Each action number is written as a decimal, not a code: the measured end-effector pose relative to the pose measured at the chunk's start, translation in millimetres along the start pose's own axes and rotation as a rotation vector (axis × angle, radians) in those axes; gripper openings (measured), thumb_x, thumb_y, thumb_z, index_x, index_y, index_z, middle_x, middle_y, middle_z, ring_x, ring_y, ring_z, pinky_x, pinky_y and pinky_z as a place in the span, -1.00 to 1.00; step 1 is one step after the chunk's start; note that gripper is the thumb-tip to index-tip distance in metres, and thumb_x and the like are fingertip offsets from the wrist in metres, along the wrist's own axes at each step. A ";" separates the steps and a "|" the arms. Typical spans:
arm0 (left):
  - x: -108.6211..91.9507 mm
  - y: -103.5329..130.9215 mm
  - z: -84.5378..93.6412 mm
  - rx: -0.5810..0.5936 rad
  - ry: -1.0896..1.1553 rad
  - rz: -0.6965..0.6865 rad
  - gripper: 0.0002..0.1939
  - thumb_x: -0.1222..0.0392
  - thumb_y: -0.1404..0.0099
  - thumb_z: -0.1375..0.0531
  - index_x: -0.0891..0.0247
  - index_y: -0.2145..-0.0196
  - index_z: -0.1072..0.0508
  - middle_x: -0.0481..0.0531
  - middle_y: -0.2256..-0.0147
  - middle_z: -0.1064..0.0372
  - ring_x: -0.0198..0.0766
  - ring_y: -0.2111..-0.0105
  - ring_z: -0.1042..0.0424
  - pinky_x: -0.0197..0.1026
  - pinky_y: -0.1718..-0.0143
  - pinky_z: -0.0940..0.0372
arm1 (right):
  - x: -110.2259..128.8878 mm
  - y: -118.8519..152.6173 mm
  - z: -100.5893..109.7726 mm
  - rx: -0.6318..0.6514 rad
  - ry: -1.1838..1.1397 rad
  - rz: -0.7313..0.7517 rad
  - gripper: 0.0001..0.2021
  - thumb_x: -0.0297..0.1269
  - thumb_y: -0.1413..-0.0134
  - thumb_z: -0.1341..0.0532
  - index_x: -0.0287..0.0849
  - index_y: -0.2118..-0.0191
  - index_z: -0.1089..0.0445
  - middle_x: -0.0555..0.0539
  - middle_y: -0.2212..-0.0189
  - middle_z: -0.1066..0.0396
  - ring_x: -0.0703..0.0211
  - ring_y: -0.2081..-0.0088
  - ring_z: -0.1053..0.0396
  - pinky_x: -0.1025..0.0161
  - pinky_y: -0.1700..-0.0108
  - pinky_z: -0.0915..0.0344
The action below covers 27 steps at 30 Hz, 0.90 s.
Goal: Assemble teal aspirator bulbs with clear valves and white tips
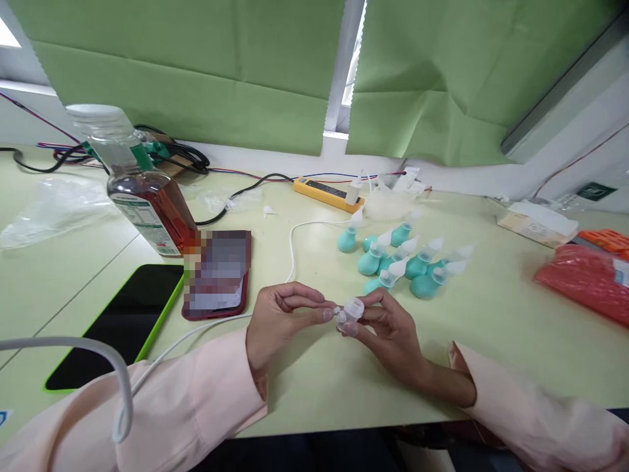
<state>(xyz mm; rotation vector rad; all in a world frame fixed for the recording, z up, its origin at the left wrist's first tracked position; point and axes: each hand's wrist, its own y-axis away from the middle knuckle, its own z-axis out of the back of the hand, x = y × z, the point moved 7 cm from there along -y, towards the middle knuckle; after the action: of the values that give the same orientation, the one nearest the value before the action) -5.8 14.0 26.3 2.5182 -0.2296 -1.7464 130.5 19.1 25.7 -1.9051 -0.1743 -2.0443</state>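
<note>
My right hand (pixel 388 331) pinches a small clear plastic piece (pixel 354 308) above the table's front part. Close against its left side, my left hand (pixel 289 318) has thumb and fingertips pressed together on a tiny whitish part (pixel 339 314), too small to make out well. Just beyond my hands stand several teal rubber bulbs (pixel 427 283) with translucent white pointed tips, grouped at the middle right of the table.
Left of my hands lie a red-cased phone (pixel 248 262) and a green-edged phone (pixel 122 321). A bottle (pixel 152 210) of amber liquid stands behind them. A white cable (pixel 292 246) runs to the yellow power strip (pixel 324 193). Red packaging (pixel 580 278) lies at right.
</note>
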 end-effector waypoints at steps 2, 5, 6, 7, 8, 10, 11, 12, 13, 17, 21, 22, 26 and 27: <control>-0.7 0.5 -0.3 0.005 -0.009 -0.015 -0.82 0.34 0.16 -0.32 0.36 0.54 -0.39 0.01 0.51 -0.49 -0.29 0.45 -0.46 -0.32 0.36 -0.34 | -0.4 0.2 -0.8 0.009 -0.009 -0.010 -0.77 -0.30 0.14 -0.23 -0.13 0.40 -0.12 0.01 0.53 -0.43 0.23 0.46 -0.37 0.24 0.38 -0.29; -2.2 1.3 -0.6 0.006 -0.024 -0.043 -0.82 0.34 0.15 -0.32 0.36 0.53 -0.39 0.00 0.51 -0.49 -0.30 0.46 -0.46 -0.34 0.38 -0.35 | -1.0 0.9 -1.8 0.014 -0.011 -0.024 -0.77 -0.28 0.14 -0.23 -0.12 0.40 -0.12 0.01 0.54 -0.42 0.22 0.46 -0.37 0.24 0.37 -0.29; -3.0 1.7 -0.5 0.002 -0.031 -0.054 -0.82 0.34 0.15 -0.32 0.36 0.53 -0.39 0.00 0.52 -0.48 -0.30 0.46 -0.46 -0.35 0.39 -0.35 | -1.2 1.2 -2.1 0.013 -0.010 -0.029 -0.77 -0.27 0.14 -0.23 -0.12 0.40 -0.11 0.01 0.54 -0.42 0.22 0.46 -0.37 0.25 0.37 -0.28; -4.0 2.4 -0.7 -0.004 -0.042 -0.068 -0.82 0.34 0.15 -0.32 0.36 0.53 -0.39 0.00 0.52 -0.48 -0.30 0.46 -0.46 -0.35 0.40 -0.35 | -1.5 1.5 -2.6 0.011 -0.010 -0.037 -0.77 -0.27 0.14 -0.23 -0.12 0.40 -0.11 0.01 0.55 -0.42 0.22 0.46 -0.37 0.25 0.38 -0.28; -5.2 3.2 -0.8 -0.012 -0.055 -0.083 -0.82 0.35 0.15 -0.32 0.36 0.54 -0.39 0.00 0.53 -0.48 -0.30 0.47 -0.46 -0.35 0.41 -0.35 | -1.8 1.7 -3.1 0.009 -0.012 -0.046 -0.76 -0.26 0.15 -0.23 -0.12 0.41 -0.11 0.01 0.55 -0.41 0.22 0.47 -0.37 0.25 0.39 -0.28; -8.0 5.5 -0.9 -0.039 -0.085 -0.122 -0.84 0.35 0.15 -0.31 0.36 0.54 -0.40 -0.01 0.54 -0.46 -0.29 0.47 -0.45 -0.35 0.42 -0.36 | -2.3 2.0 -4.3 0.002 -0.027 -0.067 -0.75 -0.26 0.17 -0.24 -0.13 0.41 -0.11 0.02 0.56 -0.40 0.23 0.48 -0.36 0.26 0.40 -0.28; -9.9 6.9 -0.6 -0.057 -0.105 -0.150 -0.85 0.35 0.14 -0.31 0.36 0.55 -0.40 -0.01 0.54 -0.46 -0.29 0.47 -0.45 -0.35 0.43 -0.36 | -2.6 2.0 -4.8 -0.002 -0.039 -0.078 -0.74 -0.25 0.17 -0.25 -0.13 0.41 -0.10 0.02 0.56 -0.40 0.24 0.49 -0.35 0.26 0.41 -0.28; -12.1 8.4 -0.3 -0.076 -0.128 -0.188 -0.86 0.35 0.14 -0.30 0.35 0.55 -0.41 -0.02 0.55 -0.45 -0.30 0.47 -0.45 -0.35 0.43 -0.36 | -2.9 1.9 -5.4 -0.004 -0.053 -0.090 -0.73 -0.25 0.17 -0.24 -0.13 0.41 -0.09 0.02 0.56 -0.40 0.25 0.50 -0.35 0.27 0.42 -0.29; -14.5 10.1 0.0 -0.094 -0.156 -0.232 -0.88 0.36 0.13 -0.30 0.35 0.56 -0.42 -0.03 0.55 -0.44 -0.30 0.47 -0.44 -0.35 0.42 -0.36 | -3.2 1.7 -6.1 -0.002 -0.068 -0.100 -0.73 -0.24 0.16 -0.24 -0.13 0.41 -0.08 0.02 0.56 -0.40 0.26 0.51 -0.34 0.27 0.42 -0.29; -19.8 15.3 1.2 -0.131 -0.266 -0.384 -0.92 0.38 0.10 -0.28 0.32 0.56 -0.44 -0.05 0.55 -0.42 -0.35 0.47 -0.42 -0.37 0.39 -0.35 | -4.3 0.2 -9.8 0.035 -0.122 -0.126 -0.73 -0.25 0.11 -0.21 -0.13 0.40 -0.05 0.05 0.60 -0.39 0.28 0.52 -0.34 0.28 0.41 -0.29; -19.2 17.4 1.1 -0.113 -0.339 -0.452 -0.93 0.38 0.06 -0.26 0.29 0.53 -0.45 -0.06 0.52 -0.42 -0.35 0.46 -0.41 -0.35 0.36 -0.35 | -4.0 -1.4 -11.9 0.051 -0.161 -0.141 -0.73 -0.25 0.10 -0.20 -0.13 0.40 -0.02 0.06 0.61 -0.39 0.29 0.53 -0.34 0.30 0.44 -0.28; -19.7 18.0 0.8 -0.109 -0.359 -0.470 -0.93 0.38 0.05 -0.25 0.29 0.53 -0.45 -0.05 0.52 -0.42 -0.35 0.46 -0.41 -0.34 0.36 -0.34 | -3.9 -1.6 -12.3 0.052 -0.165 -0.146 -0.73 -0.25 0.10 -0.20 -0.13 0.41 -0.02 0.06 0.61 -0.39 0.29 0.53 -0.34 0.31 0.45 -0.28; -22.1 19.7 -1.1 -0.096 -0.422 -0.532 -0.94 0.38 0.03 -0.24 0.30 0.51 -0.44 -0.02 0.51 -0.41 -0.33 0.46 -0.40 -0.29 0.37 -0.34 | -3.3 -2.1 -14.3 0.059 -0.165 -0.165 -0.71 -0.21 0.11 -0.20 -0.13 0.42 -0.01 0.06 0.63 -0.38 0.30 0.56 -0.32 0.31 0.47 -0.26; -22.7 20.0 -1.9 -0.090 -0.434 -0.546 -0.94 0.38 0.02 -0.23 0.30 0.51 -0.44 -0.02 0.51 -0.40 -0.32 0.46 -0.39 -0.28 0.38 -0.33 | -3.4 -2.1 -14.6 0.062 -0.164 -0.169 -0.71 -0.20 0.12 -0.20 -0.13 0.42 -0.01 0.07 0.64 -0.38 0.29 0.57 -0.32 0.30 0.47 -0.26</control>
<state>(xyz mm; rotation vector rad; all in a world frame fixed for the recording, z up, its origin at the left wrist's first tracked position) -13.5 -2.2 50.8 2.2384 0.5593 -2.4167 116.1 17.0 21.3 -2.0816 -0.4485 -1.9589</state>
